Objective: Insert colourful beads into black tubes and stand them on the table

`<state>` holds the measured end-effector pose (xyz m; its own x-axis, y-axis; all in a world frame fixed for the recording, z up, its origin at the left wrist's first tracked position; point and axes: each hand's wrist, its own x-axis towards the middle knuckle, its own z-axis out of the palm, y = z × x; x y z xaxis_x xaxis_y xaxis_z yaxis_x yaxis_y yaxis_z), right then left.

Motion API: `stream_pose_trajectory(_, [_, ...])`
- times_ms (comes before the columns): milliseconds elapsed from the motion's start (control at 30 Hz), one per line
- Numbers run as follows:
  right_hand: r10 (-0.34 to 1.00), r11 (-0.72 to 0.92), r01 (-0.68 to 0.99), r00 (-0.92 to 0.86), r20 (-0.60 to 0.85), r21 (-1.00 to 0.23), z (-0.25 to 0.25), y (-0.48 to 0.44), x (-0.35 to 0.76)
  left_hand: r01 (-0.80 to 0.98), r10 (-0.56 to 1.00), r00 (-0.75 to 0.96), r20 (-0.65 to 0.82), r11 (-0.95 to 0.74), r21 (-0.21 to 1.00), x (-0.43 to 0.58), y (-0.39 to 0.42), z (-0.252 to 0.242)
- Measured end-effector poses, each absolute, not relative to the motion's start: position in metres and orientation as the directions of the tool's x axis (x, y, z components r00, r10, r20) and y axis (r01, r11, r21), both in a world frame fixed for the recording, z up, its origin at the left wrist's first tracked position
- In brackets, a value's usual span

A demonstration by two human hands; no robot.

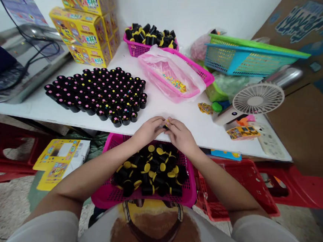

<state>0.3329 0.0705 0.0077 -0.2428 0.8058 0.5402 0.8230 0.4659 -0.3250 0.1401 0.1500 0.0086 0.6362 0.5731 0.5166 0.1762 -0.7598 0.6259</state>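
Observation:
My left hand (150,131) and my right hand (180,133) meet at the table's front edge, fingers closed around a small black and yellow piece (166,126), mostly hidden by the fingers. Below my forearms, a magenta basket (193,185) holds many black cups with yellow lids (147,168). To the left on the white table (160,110), black cups (92,91) stand in close rows, with pink and some yellow pieces showing in their tops. Beyond my hands lies a pink basket (208,78) lined with a plastic bag, with small colourful pieces (175,82) in it.
Yellow boxes (87,35) are stacked at the back left. Another pink basket (136,49) of black and yellow cups stands at the back. A fan (257,98), a green-capped bottle (216,108) and blue and green baskets (229,61) are on the right. A red crate (239,182) is below.

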Motion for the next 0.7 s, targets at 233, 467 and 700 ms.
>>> stream_pose_trajectory(233, [0.782, 0.517, 0.752, -0.219, 0.584, -0.41, 0.019, 0.075, 0.329, 0.223, 0.557, 0.648, 0.521, -0.792, 0.569, 0.13, 0.14, 0.013])
stream_pose_trajectory(467, [0.774, 0.614, 0.414, -0.481, 0.411, -0.672, 0.037, 0.045, 0.297, 0.464, 0.547, 0.596, 0.587, -0.832, 0.304, 0.08, 0.134, 0.072])
stream_pose_trajectory(700, [0.745, 0.652, 0.617, -0.413, 0.524, -0.441, 0.088, 0.131, 0.336, 0.822, 0.749, 0.46, 0.476, -0.562, 0.089, 0.056, 0.146, 0.09])
